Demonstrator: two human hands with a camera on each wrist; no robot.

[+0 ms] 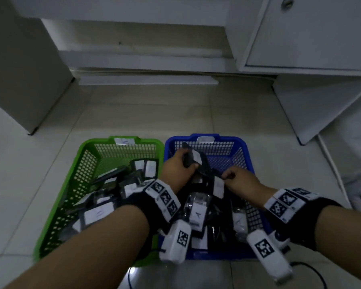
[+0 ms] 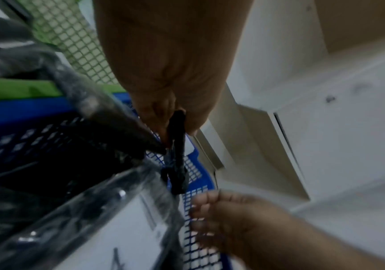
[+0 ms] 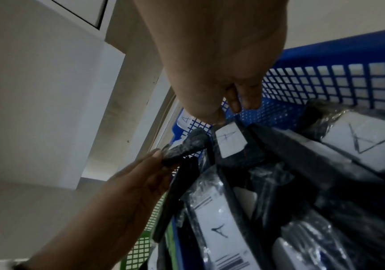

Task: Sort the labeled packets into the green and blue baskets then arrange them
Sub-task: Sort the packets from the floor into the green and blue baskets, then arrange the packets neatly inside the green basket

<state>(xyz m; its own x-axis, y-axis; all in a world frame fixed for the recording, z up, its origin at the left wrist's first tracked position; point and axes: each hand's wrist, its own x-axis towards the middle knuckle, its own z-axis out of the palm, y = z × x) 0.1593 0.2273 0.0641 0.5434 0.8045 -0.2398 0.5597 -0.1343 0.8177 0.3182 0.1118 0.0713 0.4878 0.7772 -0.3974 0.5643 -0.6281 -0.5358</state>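
Packets here look light and floppy to me: thin black plastic packets with white paper labels [image 1: 197,214], glossy film, probably slippery, so I'd pinch an edge or corner rather than the flat face. They're heaped in the blue mesh plastic basket [image 1: 243,152] right of centre and the green mesh plastic basket [image 1: 86,155] beside it on the left. Left hand [image 1: 176,166], reaching up-frame over the blue basket, has fingers curled round a black packet with a white label [image 1: 193,158], lifted and tilted. Right hand [image 1: 237,177], knuckles up, pinches another dark packet's corner [image 1: 227,176].
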